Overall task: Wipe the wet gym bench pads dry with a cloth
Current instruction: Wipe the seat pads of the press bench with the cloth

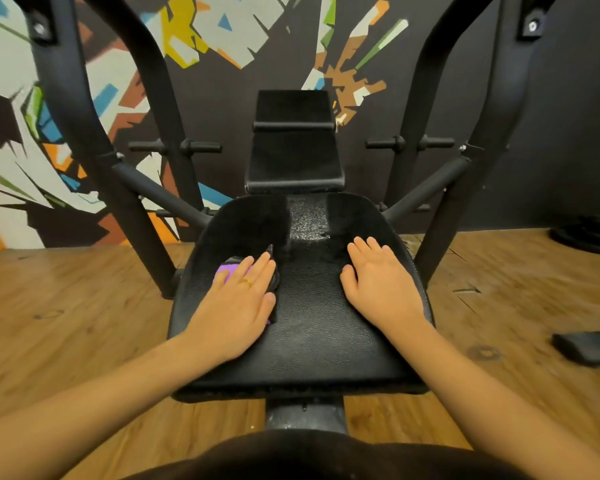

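Wood floor, graffiti wall behind a black frame. Seat pad looks shiny up the middle. Left hand lies flat, fingers straight, pressing a purple cloth onto the pad's left side; right hand rests open on the right. Back pad sits beyond.

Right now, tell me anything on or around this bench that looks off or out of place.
The black padded seat shows a glistening speckled strip along its far middle, seemingly still wet, while its sides look matte. A flat black pad-like object lies loose on the wooden floor to the right. Nothing looks damaged.
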A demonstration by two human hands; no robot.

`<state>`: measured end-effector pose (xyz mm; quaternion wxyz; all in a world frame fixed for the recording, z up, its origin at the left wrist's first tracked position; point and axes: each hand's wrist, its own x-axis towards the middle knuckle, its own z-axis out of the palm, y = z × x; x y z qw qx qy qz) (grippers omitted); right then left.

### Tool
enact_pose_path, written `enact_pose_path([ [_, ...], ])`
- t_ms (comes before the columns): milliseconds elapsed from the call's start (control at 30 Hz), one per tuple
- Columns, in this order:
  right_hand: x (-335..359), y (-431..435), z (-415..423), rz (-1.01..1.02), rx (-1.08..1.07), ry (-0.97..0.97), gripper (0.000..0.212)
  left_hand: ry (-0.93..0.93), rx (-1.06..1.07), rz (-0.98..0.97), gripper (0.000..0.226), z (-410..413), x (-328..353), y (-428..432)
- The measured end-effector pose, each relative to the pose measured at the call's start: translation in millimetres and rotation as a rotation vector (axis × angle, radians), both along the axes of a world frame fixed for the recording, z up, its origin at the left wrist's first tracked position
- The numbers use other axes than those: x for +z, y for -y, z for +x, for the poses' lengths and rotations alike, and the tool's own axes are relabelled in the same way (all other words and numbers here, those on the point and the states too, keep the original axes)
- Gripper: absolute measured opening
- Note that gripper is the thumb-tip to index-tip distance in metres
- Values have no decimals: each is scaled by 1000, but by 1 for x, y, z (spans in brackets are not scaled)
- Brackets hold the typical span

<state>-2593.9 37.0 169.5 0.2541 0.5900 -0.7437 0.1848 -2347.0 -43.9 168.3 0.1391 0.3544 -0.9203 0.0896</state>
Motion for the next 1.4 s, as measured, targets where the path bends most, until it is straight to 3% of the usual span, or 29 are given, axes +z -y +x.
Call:
enact_pose_path([
  [167, 1, 0, 1, 8, 8, 2, 46, -33, -8, -15, 56, -36, 26, 56],
  [533, 1, -1, 1, 22, -4, 11, 47, 61, 43, -41, 49, -99, 80, 152],
  [800, 2, -1, 2, 35, -7, 9, 49, -21, -64, -35, 45, -79, 64, 117],
  [1034, 0, 1, 1, 59, -19, 21, 55, 22, -88, 11, 60, -27, 23, 46],
  [1400, 0, 1, 1, 33, -9, 41, 48, 42, 10, 43, 60, -114, 83, 142],
])
